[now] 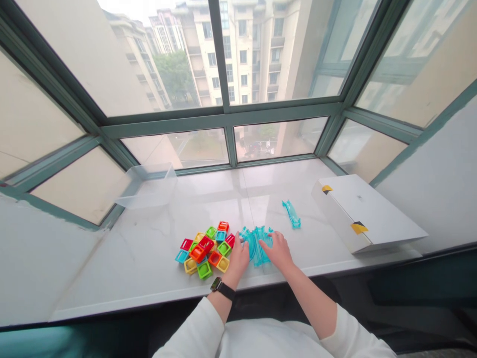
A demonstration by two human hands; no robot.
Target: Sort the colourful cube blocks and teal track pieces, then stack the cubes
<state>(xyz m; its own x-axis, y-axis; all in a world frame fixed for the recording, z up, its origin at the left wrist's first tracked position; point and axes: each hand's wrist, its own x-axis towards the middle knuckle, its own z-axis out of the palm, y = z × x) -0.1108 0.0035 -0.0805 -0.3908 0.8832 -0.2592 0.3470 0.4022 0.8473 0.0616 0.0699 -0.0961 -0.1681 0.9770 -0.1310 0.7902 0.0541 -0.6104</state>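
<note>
My left hand (239,254) has its thumb and fingers closed on the edge of a translucent teal curved track piece (251,242). Right beside it lie straight teal track pieces (261,254) of the same plastic, grouped closely together. The fingers and thumb of my right hand (278,251) close around the right side of these straight pieces. My fingers hide parts of both, and whether the pieces are joined I cannot tell. Touching or very near my left hand is a pile of red, orange, yellow, green and blue toy blocks (204,243).
Another teal track piece (291,215) lies alone on the white sill (208,194), beyond my right hand. A clear plastic bin (145,201) stands at the back left. On the right sits a white box (376,209) with yellow-and-black tape. Windows (231,114) enclose the sill.
</note>
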